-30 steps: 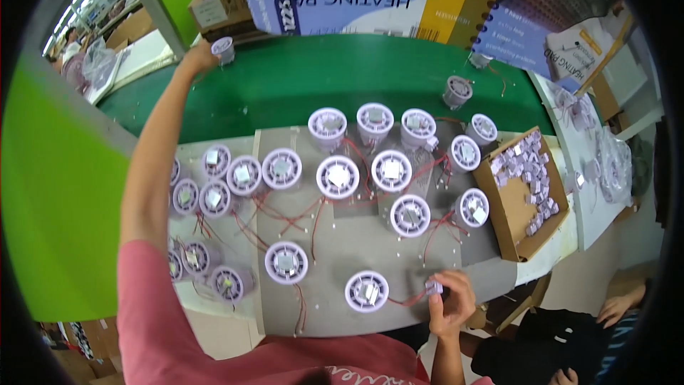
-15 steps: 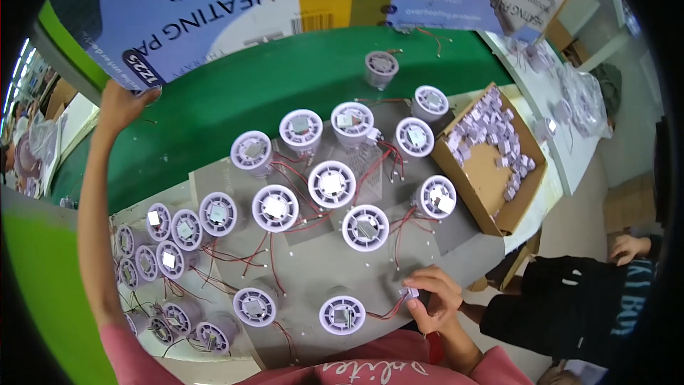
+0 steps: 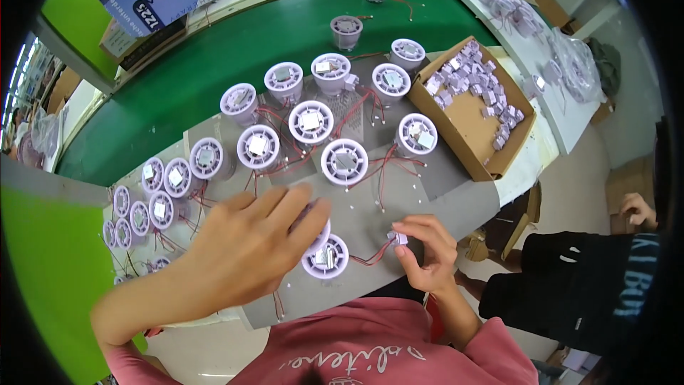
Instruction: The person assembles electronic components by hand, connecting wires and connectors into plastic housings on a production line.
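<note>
A worker's left hand [image 3: 260,235] reaches rightward across a gray surface [image 3: 363,285], wrist level and knuckles uppermost, fingers curled around a lavender housing [image 3: 319,240], though blur and the fingers hide most of it. The right hand [image 3: 427,249], palm turned inward, pinches a small lavender block [image 3: 397,239] between thumb and fingertips; thin red wires [image 3: 369,261] tie it to a round, spoked plastic unit [image 3: 328,258] with a shiny square at its center, just below the left fingers. Similar cups crowd behind, beside an open cardboard tray [image 3: 476,121] of blocks. Half a second earlier, the left hand was at the green belt [image 3: 420,21]'s far left; the right keeps its pinch.
</note>
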Available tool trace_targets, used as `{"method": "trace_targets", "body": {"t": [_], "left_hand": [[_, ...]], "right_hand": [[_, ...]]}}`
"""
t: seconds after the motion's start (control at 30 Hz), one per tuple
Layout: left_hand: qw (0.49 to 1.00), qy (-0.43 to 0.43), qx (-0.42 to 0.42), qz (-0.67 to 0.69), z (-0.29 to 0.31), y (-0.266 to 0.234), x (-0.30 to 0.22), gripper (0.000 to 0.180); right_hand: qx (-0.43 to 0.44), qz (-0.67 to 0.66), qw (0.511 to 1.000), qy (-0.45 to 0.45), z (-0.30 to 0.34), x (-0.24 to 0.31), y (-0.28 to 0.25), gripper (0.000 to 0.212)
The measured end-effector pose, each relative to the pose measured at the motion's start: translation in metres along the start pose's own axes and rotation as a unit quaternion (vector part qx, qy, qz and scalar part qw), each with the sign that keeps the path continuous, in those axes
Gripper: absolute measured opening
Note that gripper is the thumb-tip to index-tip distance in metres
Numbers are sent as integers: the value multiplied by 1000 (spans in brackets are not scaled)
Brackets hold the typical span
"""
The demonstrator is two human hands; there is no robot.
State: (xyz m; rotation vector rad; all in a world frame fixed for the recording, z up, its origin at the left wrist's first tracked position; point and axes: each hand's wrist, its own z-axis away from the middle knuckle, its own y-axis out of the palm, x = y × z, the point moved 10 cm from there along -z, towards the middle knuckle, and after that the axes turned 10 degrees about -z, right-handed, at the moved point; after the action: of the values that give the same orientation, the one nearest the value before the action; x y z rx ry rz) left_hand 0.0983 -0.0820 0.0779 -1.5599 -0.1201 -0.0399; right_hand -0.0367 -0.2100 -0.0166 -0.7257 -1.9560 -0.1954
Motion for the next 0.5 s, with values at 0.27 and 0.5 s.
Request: {"method": "trace_targets", "body": {"t": [0.27, 0.5], "left_hand": [[996, -63, 44, -55, -1, 42, 15, 65], [997, -67, 28, -37, 14, 42, -1, 69]], "right_hand": [[-1, 28, 998, 50, 3, 23, -6, 33], [28, 52, 996, 68, 7, 28, -9, 33]]}}
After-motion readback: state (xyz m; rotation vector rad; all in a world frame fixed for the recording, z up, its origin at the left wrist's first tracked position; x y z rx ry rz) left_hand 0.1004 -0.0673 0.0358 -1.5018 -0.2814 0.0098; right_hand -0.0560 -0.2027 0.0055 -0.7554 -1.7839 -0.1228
